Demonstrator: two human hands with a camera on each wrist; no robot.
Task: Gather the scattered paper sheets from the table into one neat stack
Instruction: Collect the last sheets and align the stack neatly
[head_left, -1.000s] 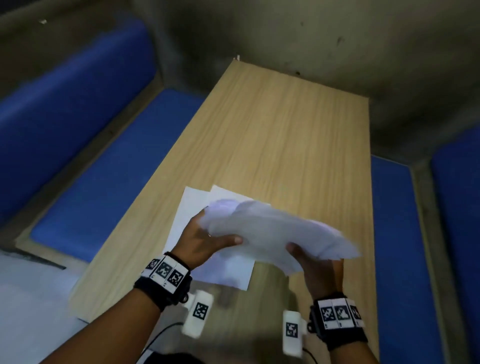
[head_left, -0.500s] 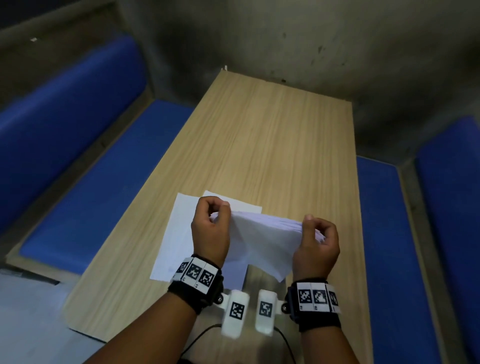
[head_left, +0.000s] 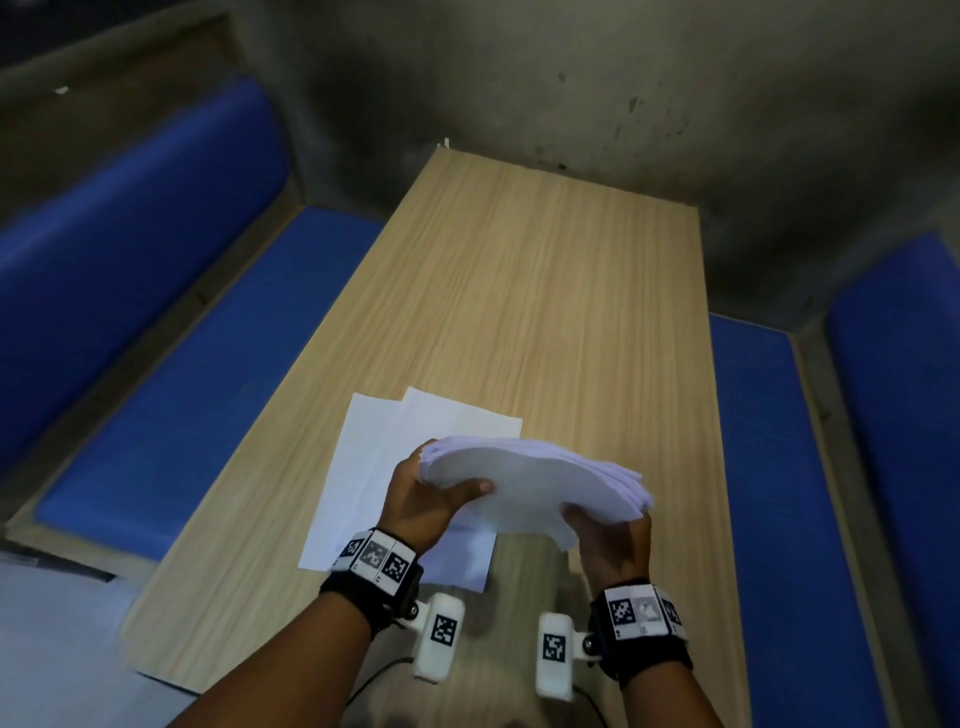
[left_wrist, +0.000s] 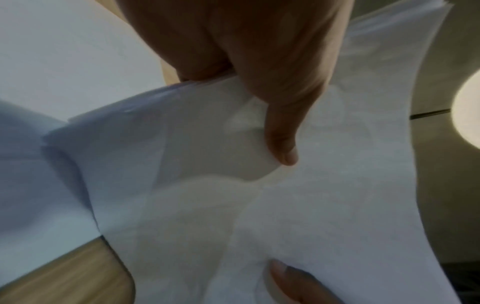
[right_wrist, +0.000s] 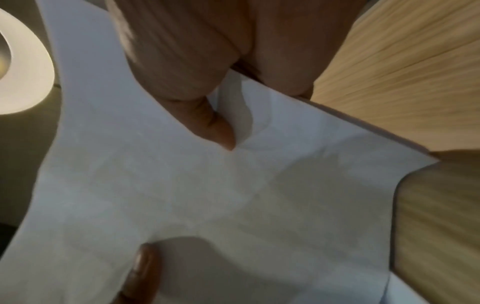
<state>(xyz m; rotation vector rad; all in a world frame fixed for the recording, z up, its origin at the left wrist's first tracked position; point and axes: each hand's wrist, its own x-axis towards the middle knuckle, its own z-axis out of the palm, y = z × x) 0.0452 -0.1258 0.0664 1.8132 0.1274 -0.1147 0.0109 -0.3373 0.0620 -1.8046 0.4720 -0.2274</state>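
A bundle of white paper sheets (head_left: 535, 480) is held bowed above the near part of the wooden table (head_left: 545, 291). My left hand (head_left: 426, 493) grips its left end, thumb on top. At the other end my right hand (head_left: 608, 540) holds it, thumb on the sheets and fingers under them. Both wrist views show the bundle (left_wrist: 259, 185) (right_wrist: 207, 195) from below with a thumb pressed into it. Two loose sheets (head_left: 379, 457) lie overlapped on the table under my left hand, partly hidden by the bundle.
Blue cushioned benches run along the table's left side (head_left: 171, 374) and right side (head_left: 769, 493). A grey stained wall (head_left: 571, 78) closes the far end. The table's near edge (head_left: 171, 680) is close to my forearms.
Half a second ago the bundle stood on edge with both hands curled over its top. Now it is turned flatter, arched, with thumbs on top. The loose sheets stayed put.
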